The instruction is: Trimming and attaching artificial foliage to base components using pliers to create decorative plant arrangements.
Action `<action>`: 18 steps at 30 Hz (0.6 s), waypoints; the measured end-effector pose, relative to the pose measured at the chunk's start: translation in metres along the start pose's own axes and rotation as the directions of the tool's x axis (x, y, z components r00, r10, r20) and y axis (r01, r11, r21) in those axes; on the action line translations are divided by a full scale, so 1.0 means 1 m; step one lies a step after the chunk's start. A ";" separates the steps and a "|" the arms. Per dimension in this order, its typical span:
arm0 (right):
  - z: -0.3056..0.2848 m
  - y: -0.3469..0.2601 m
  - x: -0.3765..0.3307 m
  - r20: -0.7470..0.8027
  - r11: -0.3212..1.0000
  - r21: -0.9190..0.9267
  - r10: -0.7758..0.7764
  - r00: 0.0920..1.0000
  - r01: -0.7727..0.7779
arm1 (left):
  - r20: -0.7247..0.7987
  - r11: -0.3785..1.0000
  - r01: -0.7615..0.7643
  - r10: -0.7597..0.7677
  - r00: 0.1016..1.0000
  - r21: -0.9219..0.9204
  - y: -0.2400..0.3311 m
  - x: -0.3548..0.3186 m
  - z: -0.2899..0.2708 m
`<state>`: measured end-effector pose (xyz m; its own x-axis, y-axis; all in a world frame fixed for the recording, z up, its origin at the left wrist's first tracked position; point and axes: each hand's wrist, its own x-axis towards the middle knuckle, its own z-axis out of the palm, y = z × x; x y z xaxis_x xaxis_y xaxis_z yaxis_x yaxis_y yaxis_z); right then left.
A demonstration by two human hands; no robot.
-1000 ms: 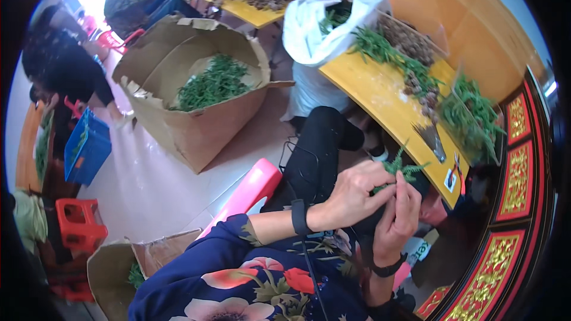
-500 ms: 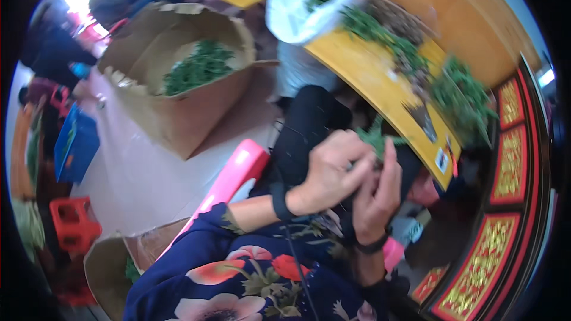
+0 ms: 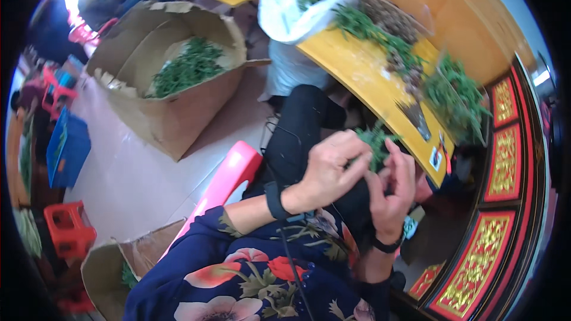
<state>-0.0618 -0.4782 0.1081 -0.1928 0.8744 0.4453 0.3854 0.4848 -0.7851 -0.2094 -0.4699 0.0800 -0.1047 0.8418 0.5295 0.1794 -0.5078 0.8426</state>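
A large open cardboard box occupies the upper left of the frame, with green cuttings in it; its near wall hides the depth of the heap. The yellow bench runs diagonally through the upper right, bearing greenery and brown, cone-like material, the latter too indistinct to identify. Red-and-gold carved panels line the right side, the lowest partly hidden. At top centre, a white plastic bag is cut off by the upper edge. A blue bin lies at the left, its contents barely visible, above a red stool.

Right of centre, the left hand pinches a green sprig between thumb and fingers, which conceal the stem. The right hand is beside it, fingers bent; whether it grips the sprig cannot be told. The smallest item, a red-handled tool near the bench's lower end, is too small to identify.
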 end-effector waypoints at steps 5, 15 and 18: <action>0.003 -0.015 0.003 0.201 0.948 0.273 0.108 0.974 -0.162 | -0.006 0.987 -0.146 0.147 0.989 0.062 0.022 -0.007 -0.033; 0.040 -0.066 -0.036 0.034 0.773 0.558 0.343 0.939 -0.303 | -0.122 0.968 -0.212 0.228 0.966 0.132 0.059 -0.035 -0.073; 0.049 -0.075 -0.044 0.005 0.759 0.595 0.327 0.945 -0.266 | -0.144 0.949 -0.265 0.291 0.946 0.173 0.067 -0.041 -0.081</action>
<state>-0.1264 -0.5523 0.1262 -0.0607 0.9850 0.1616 -0.1929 0.1473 -0.9701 -0.2719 -0.5533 0.1226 -0.1876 0.6223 0.7600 0.3670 -0.6733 0.6419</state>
